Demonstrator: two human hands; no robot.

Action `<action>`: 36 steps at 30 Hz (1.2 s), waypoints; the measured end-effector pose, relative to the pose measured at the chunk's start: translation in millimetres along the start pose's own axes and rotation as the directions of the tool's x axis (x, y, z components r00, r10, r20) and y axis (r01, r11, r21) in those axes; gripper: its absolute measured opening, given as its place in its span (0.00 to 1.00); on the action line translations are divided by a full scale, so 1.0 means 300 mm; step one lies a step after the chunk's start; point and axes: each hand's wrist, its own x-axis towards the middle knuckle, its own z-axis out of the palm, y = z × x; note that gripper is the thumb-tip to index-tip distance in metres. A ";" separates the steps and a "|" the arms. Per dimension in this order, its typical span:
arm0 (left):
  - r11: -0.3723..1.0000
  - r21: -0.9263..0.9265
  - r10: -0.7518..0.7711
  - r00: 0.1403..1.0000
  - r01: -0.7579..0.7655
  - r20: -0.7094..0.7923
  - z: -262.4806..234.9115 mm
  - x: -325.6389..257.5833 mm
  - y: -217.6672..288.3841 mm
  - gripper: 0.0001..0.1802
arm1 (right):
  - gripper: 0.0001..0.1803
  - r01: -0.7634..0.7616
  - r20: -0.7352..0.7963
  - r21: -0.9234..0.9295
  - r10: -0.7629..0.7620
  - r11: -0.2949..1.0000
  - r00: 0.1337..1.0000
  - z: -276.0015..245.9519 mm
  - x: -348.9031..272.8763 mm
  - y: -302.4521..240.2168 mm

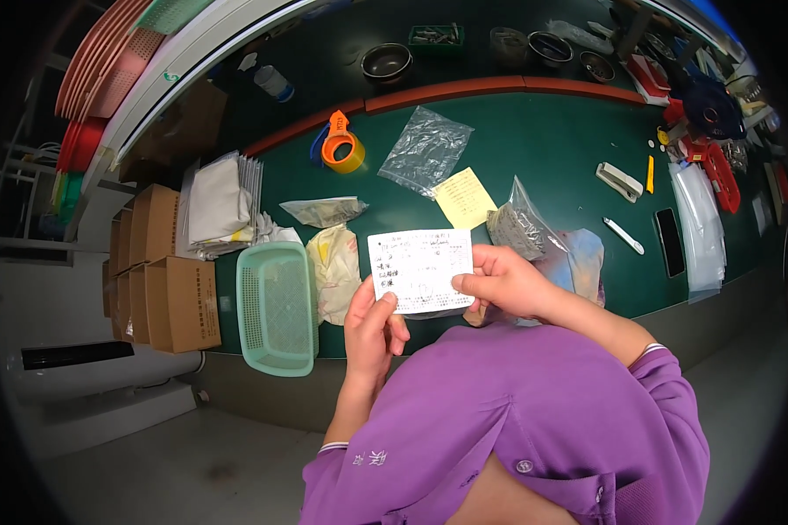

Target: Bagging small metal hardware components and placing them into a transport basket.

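Note:
A white paper slip (422, 273) with print and handwriting is held up between my two hands, above the table's near edge. My left hand (373, 332) pinches its lower left corner, thumb on top. At the right side, my right hand (503, 282) grips the slip with the thumb across its face. Beyond the slip lies a yellow written sheet (465, 198), and past that a clear plastic bag (426, 149). Right of the sheet is a clear bag filled with small dark pieces (524, 229). A pale, yellow-patterned cloth bag (334, 269) rests left of my left hand.
A light green plastic basket (277, 308) stands at the left, beside cardboard boxes (182, 302). Farther back is an orange tape dispenser (341, 150). To the right lie a stapler (619, 181), a white cutter (623, 235), a phone (670, 241) and plastic sleeves (700, 229).

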 end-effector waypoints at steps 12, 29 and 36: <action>0.926 -0.338 -0.124 0.982 0.166 0.143 -0.090 -0.063 -0.044 0.11 | 0.22 0.486 0.350 -0.268 -0.386 0.832 0.853 -0.006 -0.049 0.032; 0.920 0.389 -0.105 0.988 0.052 0.116 -0.084 -0.092 -0.042 0.12 | 0.19 -0.178 0.269 -0.174 0.221 0.968 0.937 -0.042 -0.090 0.135; 0.956 0.287 0.032 0.997 -0.052 0.073 -0.064 -0.098 -0.047 0.10 | 0.20 -0.096 0.371 0.065 0.066 0.993 0.926 -0.008 -0.074 0.120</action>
